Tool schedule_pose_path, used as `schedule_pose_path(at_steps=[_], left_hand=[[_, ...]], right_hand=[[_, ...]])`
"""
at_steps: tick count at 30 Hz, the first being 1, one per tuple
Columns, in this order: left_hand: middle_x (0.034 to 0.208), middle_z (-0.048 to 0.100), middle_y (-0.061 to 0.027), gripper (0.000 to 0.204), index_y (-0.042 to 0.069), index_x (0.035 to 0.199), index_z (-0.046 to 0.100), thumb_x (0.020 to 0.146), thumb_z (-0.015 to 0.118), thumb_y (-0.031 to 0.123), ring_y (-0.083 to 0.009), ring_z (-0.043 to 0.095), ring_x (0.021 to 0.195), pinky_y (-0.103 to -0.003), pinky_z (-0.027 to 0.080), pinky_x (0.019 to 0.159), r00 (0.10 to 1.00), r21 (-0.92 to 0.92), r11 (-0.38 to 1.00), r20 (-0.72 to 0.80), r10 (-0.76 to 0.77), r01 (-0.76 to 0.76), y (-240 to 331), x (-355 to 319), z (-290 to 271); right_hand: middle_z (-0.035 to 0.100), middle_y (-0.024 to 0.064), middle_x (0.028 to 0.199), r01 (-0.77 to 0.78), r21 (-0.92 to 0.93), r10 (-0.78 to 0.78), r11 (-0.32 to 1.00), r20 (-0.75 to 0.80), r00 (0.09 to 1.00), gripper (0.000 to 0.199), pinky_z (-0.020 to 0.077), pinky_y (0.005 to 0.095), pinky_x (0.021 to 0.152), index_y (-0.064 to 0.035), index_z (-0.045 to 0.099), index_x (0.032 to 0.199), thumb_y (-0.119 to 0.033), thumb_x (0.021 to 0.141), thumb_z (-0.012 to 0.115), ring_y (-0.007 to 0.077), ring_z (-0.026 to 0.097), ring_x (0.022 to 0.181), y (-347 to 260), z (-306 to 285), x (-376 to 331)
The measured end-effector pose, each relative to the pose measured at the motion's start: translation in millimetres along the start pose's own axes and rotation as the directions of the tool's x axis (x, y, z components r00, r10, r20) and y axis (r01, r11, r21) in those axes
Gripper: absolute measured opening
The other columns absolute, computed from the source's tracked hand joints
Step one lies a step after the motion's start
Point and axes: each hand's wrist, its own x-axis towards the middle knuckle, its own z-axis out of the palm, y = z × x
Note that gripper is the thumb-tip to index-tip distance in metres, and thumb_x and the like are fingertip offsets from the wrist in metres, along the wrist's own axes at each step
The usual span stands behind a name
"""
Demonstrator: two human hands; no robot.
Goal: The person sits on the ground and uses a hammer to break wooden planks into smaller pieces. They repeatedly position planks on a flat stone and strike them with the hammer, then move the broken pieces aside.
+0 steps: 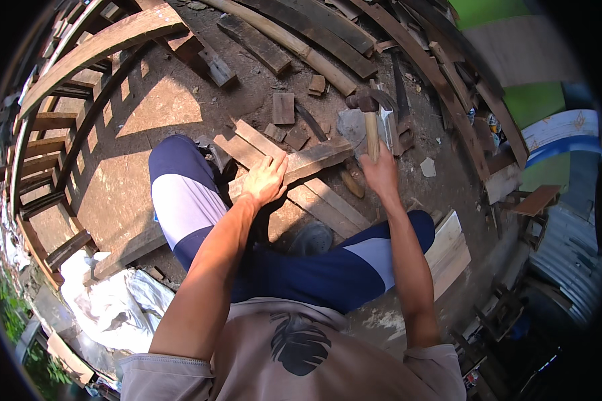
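In front of my bent legs, a short thick wooden beam (pixel 320 159) lies slantwise across two narrower wooden strips (pixel 328 208). My left hand (pixel 266 179) grips the beam near its left end, fingers over its top edge. Beyond the beam's right end, my right hand (pixel 380 172) is wrapped round the wooden handle of a claw hammer (pixel 372 130). The hammer stands handle down, its dark head raised on the far side of my fist. Whether a nail is in the wood is too small to tell.
Small wood blocks (pixel 283 108) lie on the dirt floor ahead, with long planks (pixel 301 30) behind them. A curved slatted wooden frame (pixel 107 33) stands at the left. A white sheet (pixel 124 304) lies near my left arm. Pale boards (pixel 448 250) rest beyond my right knee.
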Motion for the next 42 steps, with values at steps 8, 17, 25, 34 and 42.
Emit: schedule_pose_path(at_steps=[8,17,25,34,42], left_hand=[[0.145,0.043,-0.0132,0.077,-0.002,0.139,0.043,0.079,0.071,0.037,-0.0308,0.048,0.119,-0.04,0.044,0.101,1.0,-0.036,0.999,0.002,0.006,-0.006,5,6,-3],[0.146,0.041,-0.0146,0.075,-0.003,0.139,0.043,0.08,0.071,0.035,-0.0326,0.049,0.118,-0.042,0.045,0.099,0.999,0.005,1.0,-0.028,0.016,-0.016,4,2,8],[0.143,0.045,-0.0131,0.071,-0.002,0.136,0.047,0.079,0.069,0.034,-0.0307,0.05,0.115,-0.041,0.045,0.095,0.999,0.025,1.0,-0.036,-0.002,0.003,4,0,0],[0.146,0.041,-0.0133,0.074,-0.001,0.141,0.042,0.082,0.069,0.036,-0.0321,0.05,0.115,-0.043,0.043,0.097,1.0,0.028,0.999,0.002,0.017,-0.018,10,-3,11],[0.146,0.041,-0.0122,0.075,-0.001,0.141,0.042,0.082,0.069,0.036,-0.0312,0.05,0.113,-0.042,0.043,0.095,1.0,0.069,0.998,-0.014,0.015,-0.014,7,2,16]], right_hand=[[0.054,0.0061,0.065,-0.573,0.349,0.447,0.742,0.38,0.81,0.021,0.0418,0.031,0.037,0.0007,0.052,0.102,-0.01,0.085,0.058,0.0135,0.052,0.045,2,39,-16],[0.048,0.0029,0.066,-0.321,0.573,0.416,0.754,-0.038,0.909,0.015,0.0383,0.03,0.034,-0.0027,0.048,0.101,-0.006,0.087,0.054,0.0117,0.046,0.043,-43,34,-26],[0.049,0.003,0.068,-0.467,0.615,0.476,0.636,0.165,0.864,0.013,0.0405,0.0303,0.038,-0.0018,0.049,0.097,-0.008,0.087,0.056,0.0115,0.047,0.047,-53,6,-12],[0.054,0.0078,0.066,-0.501,0.154,0.433,0.852,0.332,0.838,0.019,0.0411,0.033,0.037,0.0022,0.052,0.101,-0.009,0.086,0.057,0.0158,0.052,0.044,-24,44,-12],[0.059,0.0148,0.078,-0.236,0.356,0.287,0.904,-0.097,0.953,0.023,0.0457,0.0348,0.043,0.0011,0.052,0.104,-0.011,0.086,0.059,0.0205,0.059,0.052,-48,25,-22]])
